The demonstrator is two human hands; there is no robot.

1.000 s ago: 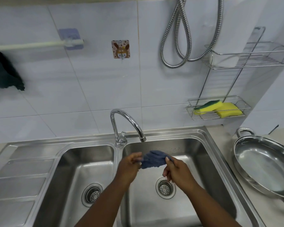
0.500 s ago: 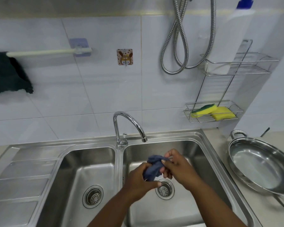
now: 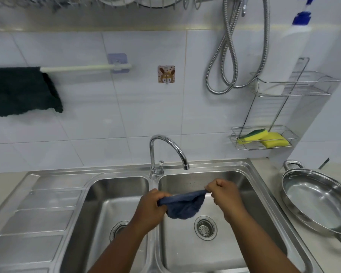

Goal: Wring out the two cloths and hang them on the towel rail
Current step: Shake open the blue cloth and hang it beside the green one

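A small blue cloth (image 3: 184,206) is stretched between both hands above the right sink basin (image 3: 242,223). My left hand (image 3: 149,208) grips its left edge and my right hand (image 3: 223,196) pinches its right corner; the middle sags down in a pouch. A dark green cloth (image 3: 22,91) hangs over the left end of the white towel rail (image 3: 85,68) on the tiled wall, high to the left. The rail's right part is bare up to its lilac bracket (image 3: 117,61).
A chrome tap (image 3: 166,148) rises just behind my hands. The left basin (image 3: 106,209) and a ribbed drainboard (image 3: 39,217) lie to the left. A steel pan (image 3: 319,201) sits on the right counter. Wire racks with yellow sponges (image 3: 264,137) and a shower hose (image 3: 227,56) hang at right.
The bunched blue cloth has been pulled apart: my hands separated sideways and spread it out. The view tilted up, bringing more of the rail and green cloth into sight.
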